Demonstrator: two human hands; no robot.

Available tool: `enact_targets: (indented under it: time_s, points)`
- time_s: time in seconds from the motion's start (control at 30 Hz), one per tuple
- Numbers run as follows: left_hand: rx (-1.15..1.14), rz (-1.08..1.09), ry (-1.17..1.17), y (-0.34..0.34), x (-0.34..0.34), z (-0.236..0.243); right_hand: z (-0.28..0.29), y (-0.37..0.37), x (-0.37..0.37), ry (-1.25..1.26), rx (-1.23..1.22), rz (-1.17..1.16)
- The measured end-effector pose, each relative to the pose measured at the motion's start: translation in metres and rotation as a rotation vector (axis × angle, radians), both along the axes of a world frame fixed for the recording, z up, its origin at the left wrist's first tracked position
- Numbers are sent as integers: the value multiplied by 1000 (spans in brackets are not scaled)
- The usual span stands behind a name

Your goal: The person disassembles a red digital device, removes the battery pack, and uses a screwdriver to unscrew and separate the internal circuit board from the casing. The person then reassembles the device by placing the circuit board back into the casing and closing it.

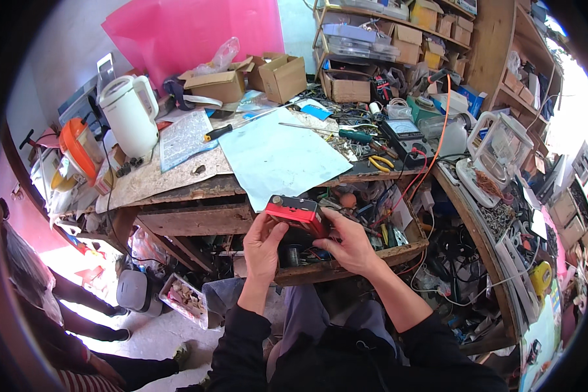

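A small red and black box-shaped device point(296, 210), with a round silver part at one corner, is held up between both hands over the open drawer. My left hand point(264, 245) grips its left end, thumb along the near face. My right hand point(348, 243) has closed round its right end, fingers partly hidden behind it. Which kind of device it is cannot be made out. Below the hands, the pulled-out wooden drawer point(349, 262) contains a spool of wire point(294, 255) and many jumbled tools. Behind the device a pale blue sheet point(277, 157) covers part of the bench.
On the bench lie two screwdrivers point(218, 132) point(354, 136), yellow-handled pliers point(380, 163) and a multimeter point(406, 136). A white jug appliance point(129, 116) stands at the left. An orange cable point(445, 124) runs down at the right. Another person point(46, 307) is at the lower left.
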State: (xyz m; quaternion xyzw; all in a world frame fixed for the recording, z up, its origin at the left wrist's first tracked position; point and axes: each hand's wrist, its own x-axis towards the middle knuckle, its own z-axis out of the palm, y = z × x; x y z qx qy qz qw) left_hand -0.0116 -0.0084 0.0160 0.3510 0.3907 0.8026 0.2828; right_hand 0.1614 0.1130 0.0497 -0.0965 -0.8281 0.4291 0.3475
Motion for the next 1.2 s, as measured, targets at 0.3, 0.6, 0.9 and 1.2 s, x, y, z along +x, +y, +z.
enact_targets:
  time_s: [0.3, 0.6, 0.9, 1.2]
  points:
    - [18, 63, 137, -2, 23, 37, 12, -5, -5, 189, 557, -243]
    - [68, 48, 230, -16, 29, 40, 17, -8, 4, 264, 520, -263]
    - [19, 203, 658, -21, 21, 31, 14, -8, 11, 154, 268, -208]
    - [-60, 419, 967, -21, 22, 30, 16, -9, 19, 145, 362, -246]
